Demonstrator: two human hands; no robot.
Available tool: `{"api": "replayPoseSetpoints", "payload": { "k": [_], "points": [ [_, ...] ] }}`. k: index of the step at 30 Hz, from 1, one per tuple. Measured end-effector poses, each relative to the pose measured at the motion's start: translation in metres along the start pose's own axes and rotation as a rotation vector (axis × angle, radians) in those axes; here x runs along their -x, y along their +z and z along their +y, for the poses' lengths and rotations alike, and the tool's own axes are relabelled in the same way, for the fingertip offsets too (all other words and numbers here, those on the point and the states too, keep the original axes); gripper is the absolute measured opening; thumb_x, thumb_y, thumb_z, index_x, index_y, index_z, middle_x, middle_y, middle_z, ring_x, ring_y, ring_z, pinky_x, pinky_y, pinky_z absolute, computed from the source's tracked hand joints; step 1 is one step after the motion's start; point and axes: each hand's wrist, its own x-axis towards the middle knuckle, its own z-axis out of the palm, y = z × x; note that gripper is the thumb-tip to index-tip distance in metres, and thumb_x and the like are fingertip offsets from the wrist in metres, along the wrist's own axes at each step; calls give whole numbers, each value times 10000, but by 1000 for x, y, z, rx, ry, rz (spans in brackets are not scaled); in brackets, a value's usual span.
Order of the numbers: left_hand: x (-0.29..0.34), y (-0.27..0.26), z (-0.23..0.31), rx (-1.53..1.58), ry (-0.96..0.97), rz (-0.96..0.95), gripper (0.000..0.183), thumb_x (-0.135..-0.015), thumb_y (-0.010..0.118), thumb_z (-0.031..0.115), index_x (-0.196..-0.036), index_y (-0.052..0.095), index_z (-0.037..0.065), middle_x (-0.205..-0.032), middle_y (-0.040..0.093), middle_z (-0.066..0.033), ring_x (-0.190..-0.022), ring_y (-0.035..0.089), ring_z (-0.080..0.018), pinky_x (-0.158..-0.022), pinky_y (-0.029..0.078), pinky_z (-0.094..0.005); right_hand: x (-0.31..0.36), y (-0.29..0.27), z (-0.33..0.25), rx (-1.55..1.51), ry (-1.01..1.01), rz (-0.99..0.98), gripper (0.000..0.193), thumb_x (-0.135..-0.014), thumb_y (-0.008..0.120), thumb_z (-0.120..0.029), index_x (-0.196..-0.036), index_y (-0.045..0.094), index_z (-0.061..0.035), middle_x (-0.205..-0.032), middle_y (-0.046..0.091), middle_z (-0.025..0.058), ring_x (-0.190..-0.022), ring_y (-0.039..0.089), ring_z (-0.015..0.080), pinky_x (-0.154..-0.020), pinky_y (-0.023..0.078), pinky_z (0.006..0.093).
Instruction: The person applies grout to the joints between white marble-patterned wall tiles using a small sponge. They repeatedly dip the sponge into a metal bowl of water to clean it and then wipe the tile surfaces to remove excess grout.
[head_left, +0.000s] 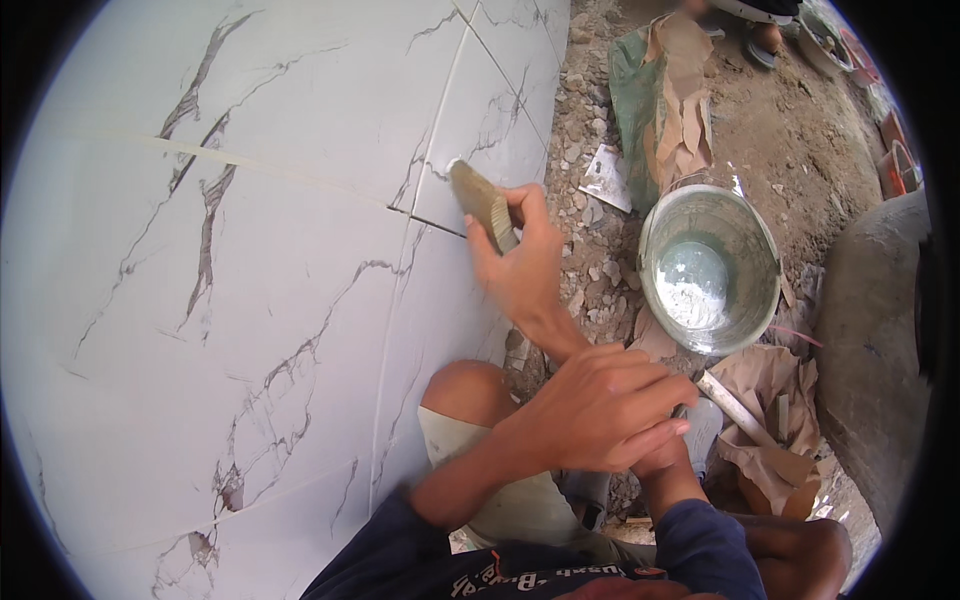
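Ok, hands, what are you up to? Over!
Right hand: gripping tan pad at white tiles. Left hand: crossed over right forearm. Bucket: off right, clear of the pad.

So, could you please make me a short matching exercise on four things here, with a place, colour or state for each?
Column one
1. Bucket
2. Tan flat piece
3. Left hand
4. Tiles

Column two
A. Lies across the right forearm
B. White with dark grey veins
C. Held between the thumb and fingers of the right hand
D. Round and open-topped, with pale contents at the bottom

Right pairs: 1-D, 2-C, 3-A, 4-B.
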Motion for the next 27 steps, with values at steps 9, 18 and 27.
{"api": "replayPoseSetpoints", "payload": {
  "k": [9, 18, 27],
  "points": [
    [7, -7, -1, -37, 18, 66, 247, -907, 829, 240, -1102, 760, 105, -946, 733, -70, -874, 714, -272, -759, 552, -401, -42, 3, 33, -486, -231, 157, 323, -908, 802, 37, -1087, 541, -28, -1154, 791, 206, -1142, 772, 233, -1019, 576, 364],
    [-5, 0, -5, -22, 32, 59, 251, -924, 827, 247, -1126, 752, 119, -896, 702, -41, -796, 659, -245, -727, 501, -388, -128, 14, 71, -38, -789, -79, 425, -801, 774, 158, -1019, 505, -88, -1407, 750, 109, -1364, 688, 327, -1254, 390, 598],
    [-7, 2, -3, -17, 19, 32, 244, -925, 820, 251, -1109, 744, 110, -867, 689, -42, -791, 661, -256, -721, 504, -395, -162, -14, 37, 70, -449, 170, 303, -881, 785, -22, -1147, 639, -38, -1088, 801, 203, -972, 781, 404, -893, 592, 519]
  ]
}}
